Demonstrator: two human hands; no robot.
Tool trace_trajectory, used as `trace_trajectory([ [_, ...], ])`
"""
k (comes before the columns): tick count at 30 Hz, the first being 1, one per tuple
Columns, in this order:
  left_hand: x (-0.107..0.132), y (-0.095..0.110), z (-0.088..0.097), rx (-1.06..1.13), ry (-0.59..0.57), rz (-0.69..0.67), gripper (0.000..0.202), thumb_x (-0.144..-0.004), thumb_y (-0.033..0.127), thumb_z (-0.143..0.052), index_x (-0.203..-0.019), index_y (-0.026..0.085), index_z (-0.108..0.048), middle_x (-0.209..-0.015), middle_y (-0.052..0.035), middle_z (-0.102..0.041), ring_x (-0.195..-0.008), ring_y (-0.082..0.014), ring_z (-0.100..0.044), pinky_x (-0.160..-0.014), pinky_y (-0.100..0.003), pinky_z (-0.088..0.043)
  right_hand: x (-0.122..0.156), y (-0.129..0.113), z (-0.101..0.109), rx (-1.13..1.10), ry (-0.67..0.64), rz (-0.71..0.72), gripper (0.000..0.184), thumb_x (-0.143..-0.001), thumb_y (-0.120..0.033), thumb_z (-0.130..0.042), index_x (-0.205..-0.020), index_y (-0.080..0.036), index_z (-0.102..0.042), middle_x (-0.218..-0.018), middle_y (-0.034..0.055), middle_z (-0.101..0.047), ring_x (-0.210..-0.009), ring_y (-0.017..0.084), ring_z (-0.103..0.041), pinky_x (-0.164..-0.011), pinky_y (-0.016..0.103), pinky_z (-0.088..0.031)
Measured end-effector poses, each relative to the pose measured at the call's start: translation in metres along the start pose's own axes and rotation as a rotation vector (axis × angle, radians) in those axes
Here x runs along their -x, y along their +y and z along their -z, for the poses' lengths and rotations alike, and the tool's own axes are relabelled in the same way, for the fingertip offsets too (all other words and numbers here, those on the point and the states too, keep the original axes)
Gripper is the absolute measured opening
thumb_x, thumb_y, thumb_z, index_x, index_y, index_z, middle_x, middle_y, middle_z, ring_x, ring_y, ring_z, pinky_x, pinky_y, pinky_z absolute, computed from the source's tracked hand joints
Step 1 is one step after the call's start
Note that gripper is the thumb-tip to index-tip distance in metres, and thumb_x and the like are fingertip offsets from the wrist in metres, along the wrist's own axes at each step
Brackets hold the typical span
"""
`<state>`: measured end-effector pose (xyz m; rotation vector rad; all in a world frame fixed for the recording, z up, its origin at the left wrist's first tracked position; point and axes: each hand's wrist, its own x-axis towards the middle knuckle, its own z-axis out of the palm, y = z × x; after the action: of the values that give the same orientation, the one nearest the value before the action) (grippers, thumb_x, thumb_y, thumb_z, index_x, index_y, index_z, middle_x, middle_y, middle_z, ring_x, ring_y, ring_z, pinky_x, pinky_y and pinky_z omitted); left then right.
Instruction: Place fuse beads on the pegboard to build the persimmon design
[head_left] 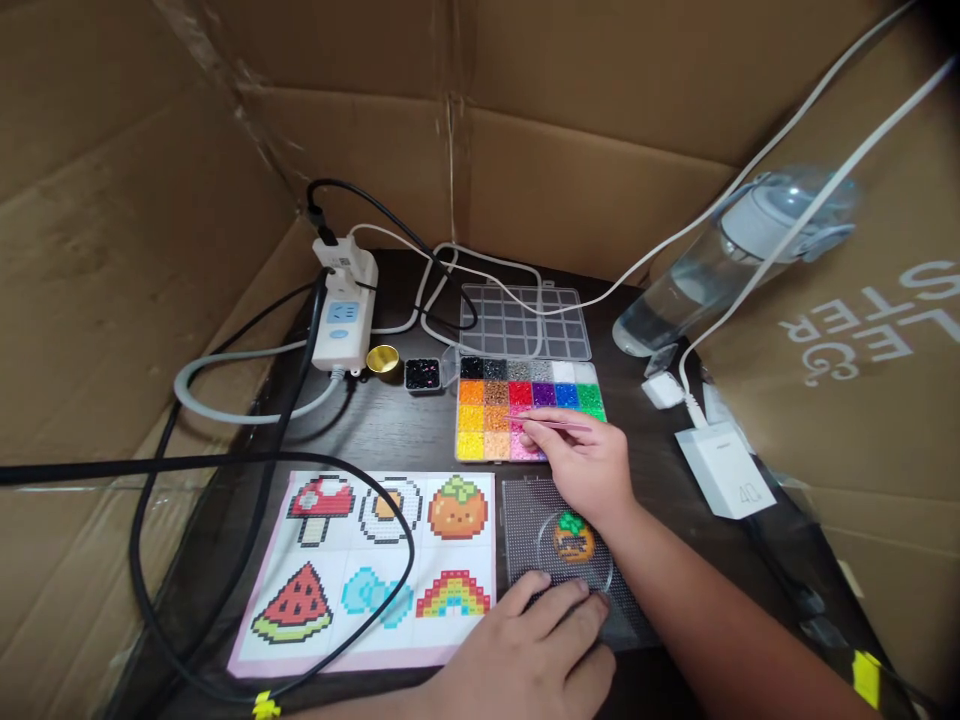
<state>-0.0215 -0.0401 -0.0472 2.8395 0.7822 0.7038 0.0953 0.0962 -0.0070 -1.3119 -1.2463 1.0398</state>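
Note:
My right hand [581, 460] grips a pair of pink tweezers [571, 426], their tips over the orange-brown part of a sectioned bead box [459, 440]. Whether a bead sits in the tips is too small to tell. Below lies a clear pegboard [521, 510], with an orange fruit made of beads [574, 540], green on top. My left hand [525, 645] lies on the pegboard's lower left, fingers stretched out and partly spread. Left of it is a pattern sheet [352, 560] with several pixel pictures, among them a similar orange fruit.
A power strip [346, 320] with cables stands at the back left, by a gold cup [384, 362] and a small box of black beads [424, 375]. A black cable [411, 510] loops across the sheet. At right are a water bottle [690, 280] and a white charger [724, 470]. Cardboard walls surround the table.

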Motion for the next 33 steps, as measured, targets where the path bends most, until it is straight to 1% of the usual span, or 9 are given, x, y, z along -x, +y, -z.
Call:
trace_trajectory([
  [4, 0.0005, -0.0005, 0.002, -0.001, -0.019, -0.014, 0.032, -0.1, 0.049, -0.051, -0.112, 0.025, -0.067, -0.135, -0.0047, -0.059, -0.123, -0.0228, -0.051, -0.104, -0.037, -0.035, 0.0002, 0.002, -0.0003, 0.014, -0.014, 0.007, 0.011, -0.075, -0.028, -0.077, -0.081, -0.019, -0.08, -0.076, 0.0057, -0.079, -0.059, 0.017, -0.073, -0.057, 0.026, -0.065],
  [9, 0.0, -0.0002, 0.0055, 0.016, -0.069, -0.015, 0.034, -0.096, 0.051, -0.057, -0.115, 0.024, -0.065, -0.137, -0.0053, -0.057, -0.126, -0.0239, -0.049, -0.105, -0.039, -0.035, 0.0006, 0.0033, 0.0006, 0.023, -0.025, 0.014, 0.011, -0.076, -0.026, -0.075, -0.083, -0.019, -0.08, -0.077, 0.0054, -0.079, -0.061, 0.016, -0.074, -0.06, 0.027, -0.066],
  [18, 0.0005, -0.0007, 0.006, 0.029, -0.071, -0.013, 0.034, -0.096, 0.049, -0.057, -0.116, 0.023, -0.064, -0.139, -0.0058, -0.055, -0.126, -0.0243, -0.049, -0.104, -0.04, -0.036, -0.0001, 0.0033, -0.0003, 0.016, -0.036, 0.036, 0.008, -0.075, -0.023, -0.075, -0.081, -0.02, -0.08, -0.076, 0.0045, -0.079, -0.061, 0.016, -0.073, -0.058, 0.028, -0.065],
  [28, 0.0011, 0.001, 0.0063, 0.038, -0.081, -0.005, 0.032, -0.098, 0.046, -0.055, -0.117, 0.023, -0.064, -0.14, -0.006, -0.054, -0.128, -0.0241, -0.047, -0.107, -0.04, -0.031, -0.0009, 0.0042, -0.0009, -0.006, -0.017, -0.003, 0.008, -0.074, -0.021, -0.076, -0.079, -0.018, -0.08, -0.07, 0.004, -0.077, -0.057, 0.015, -0.072, -0.056, 0.025, -0.064],
  [33, 0.0009, 0.0011, 0.0075, 0.04, -0.097, -0.007, 0.034, -0.098, 0.047, -0.054, -0.119, 0.023, -0.063, -0.141, -0.0062, -0.053, -0.128, -0.024, -0.047, -0.108, -0.04, -0.03, -0.0012, 0.003, -0.0007, -0.027, -0.013, -0.046, 0.008, -0.074, -0.021, -0.076, -0.08, -0.018, -0.08, -0.065, 0.0026, -0.076, -0.055, 0.013, -0.07, -0.055, 0.023, -0.063],
])
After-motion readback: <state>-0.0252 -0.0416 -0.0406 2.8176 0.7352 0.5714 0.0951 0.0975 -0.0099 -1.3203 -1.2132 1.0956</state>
